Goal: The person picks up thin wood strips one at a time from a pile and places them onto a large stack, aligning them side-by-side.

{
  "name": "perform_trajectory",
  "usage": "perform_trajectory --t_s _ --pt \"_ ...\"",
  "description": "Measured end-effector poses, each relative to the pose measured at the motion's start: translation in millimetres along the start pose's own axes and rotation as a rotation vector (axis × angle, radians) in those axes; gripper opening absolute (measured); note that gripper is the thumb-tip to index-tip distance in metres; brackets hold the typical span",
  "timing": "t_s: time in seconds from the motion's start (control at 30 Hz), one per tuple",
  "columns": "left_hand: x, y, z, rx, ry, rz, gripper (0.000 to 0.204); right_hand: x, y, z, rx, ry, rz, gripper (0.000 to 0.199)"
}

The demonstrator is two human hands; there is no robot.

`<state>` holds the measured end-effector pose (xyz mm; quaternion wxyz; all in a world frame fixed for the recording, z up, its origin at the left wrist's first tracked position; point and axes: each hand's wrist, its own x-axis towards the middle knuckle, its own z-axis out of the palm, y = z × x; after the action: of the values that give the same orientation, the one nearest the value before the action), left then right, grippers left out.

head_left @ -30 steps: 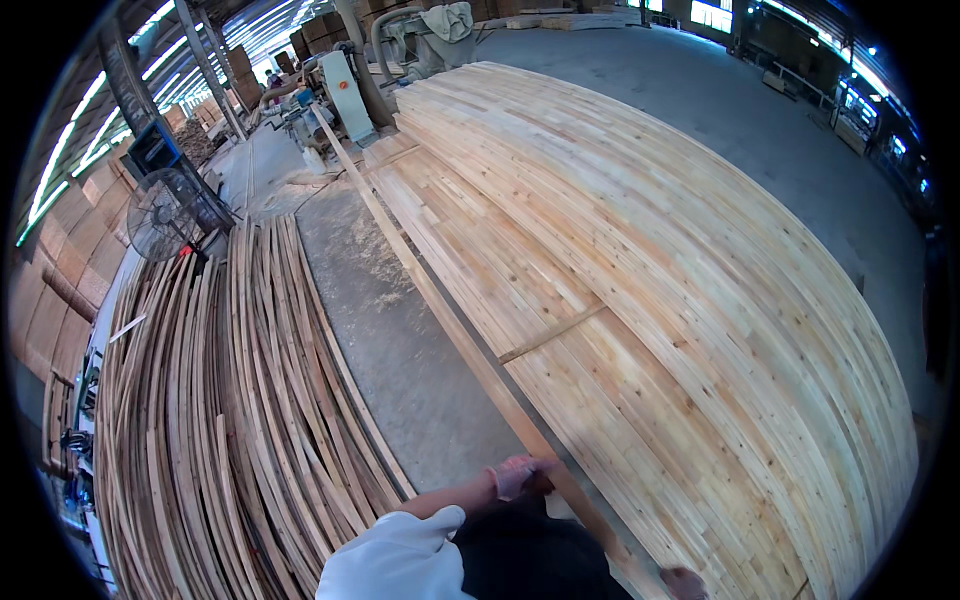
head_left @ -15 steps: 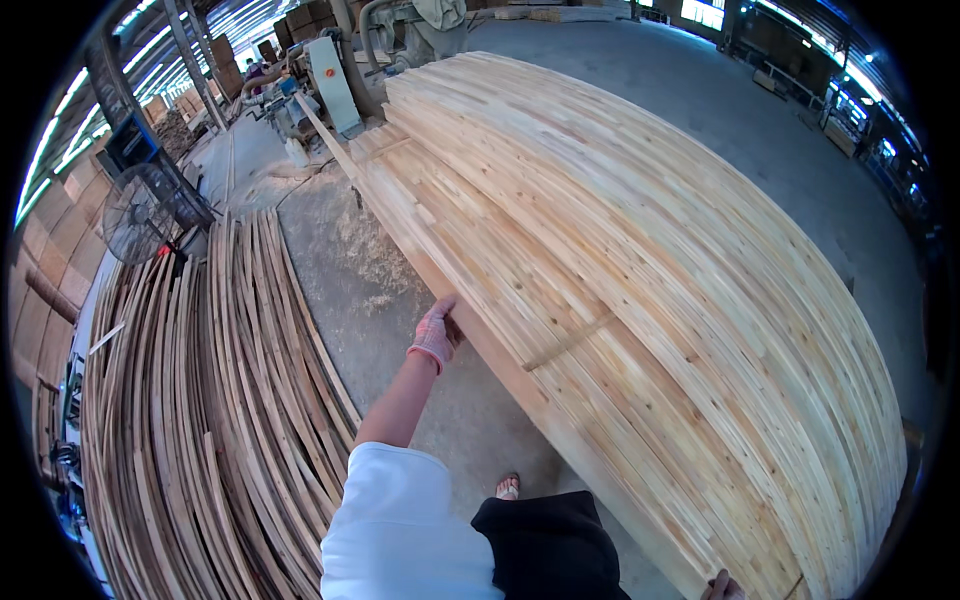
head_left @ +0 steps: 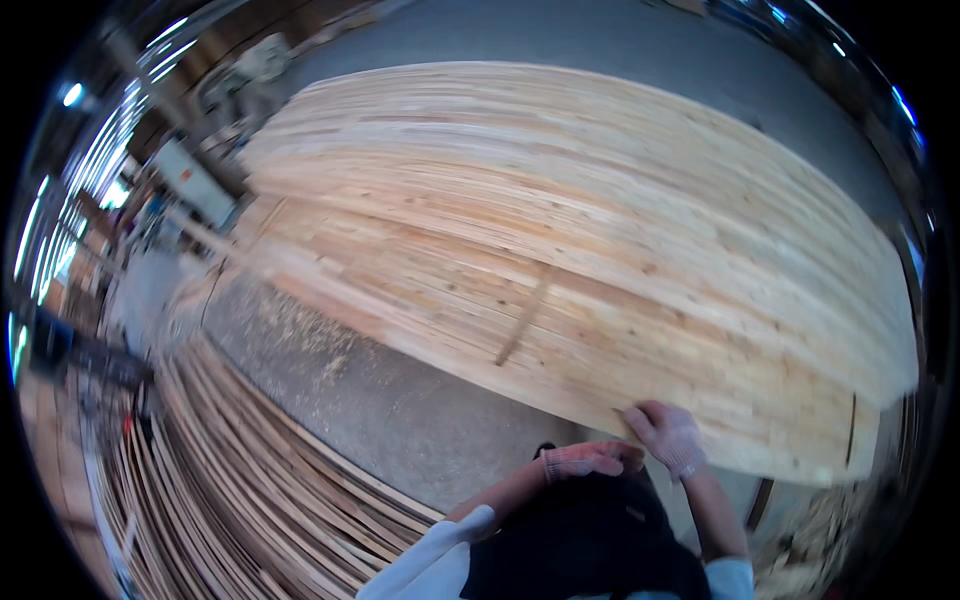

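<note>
Wide pale wood panels (head_left: 420, 215), made up of joined strips, lie layered in front of me, with their long near edge running toward my body. My right hand (head_left: 670, 437), in a pale knit glove, is at that near edge. Its fingers are bent together, and a small dark bit shows by the fingertips, too blurred to name. My left hand (head_left: 590, 459), in a reddish glove, is just below and left of it, by my dark clothing. Its fingers point right and are smeared by motion. A narrow wood strip (head_left: 522, 318) lies across the panels.
Long thin wood strips (head_left: 280, 480) lie in a pile at lower left. Sawdust (head_left: 310, 335) covers part of the concrete floor beside the panels. A pale machine cabinet (head_left: 195, 183) stands at the far left. Wood scraps (head_left: 815, 530) lie at lower right.
My view has turned, and the panels now run more across it. My left hand has left the long edge and come close to my body. My right hand now shows fully, near it.
</note>
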<state>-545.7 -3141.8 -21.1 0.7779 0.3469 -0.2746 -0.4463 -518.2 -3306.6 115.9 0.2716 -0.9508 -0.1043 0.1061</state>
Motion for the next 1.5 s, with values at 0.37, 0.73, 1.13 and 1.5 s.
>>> perform_trajectory --t_s 0.37,0.73,1.13,1.5 --pt "-128.9 -43.1 -69.7 -0.236 0.914 -0.119 0.035 -24.2 129.1 57.4 -0.216 -0.393 0.181 0.054" --pt "-107.7 -65.4 -57.3 -0.545 0.978 -0.056 0.043 1.6 118.8 104.9 0.174 -0.51 0.073 0.05" --pt "-76.7 -5.6 -98.3 -0.601 1.281 0.426 0.028 98.2 232.6 53.7 0.562 -0.453 0.383 0.055" --pt "20.3 -1.0 -110.6 -0.935 1.642 0.461 0.055 296.0 411.4 -149.1 -0.831 0.52 0.203 0.067"
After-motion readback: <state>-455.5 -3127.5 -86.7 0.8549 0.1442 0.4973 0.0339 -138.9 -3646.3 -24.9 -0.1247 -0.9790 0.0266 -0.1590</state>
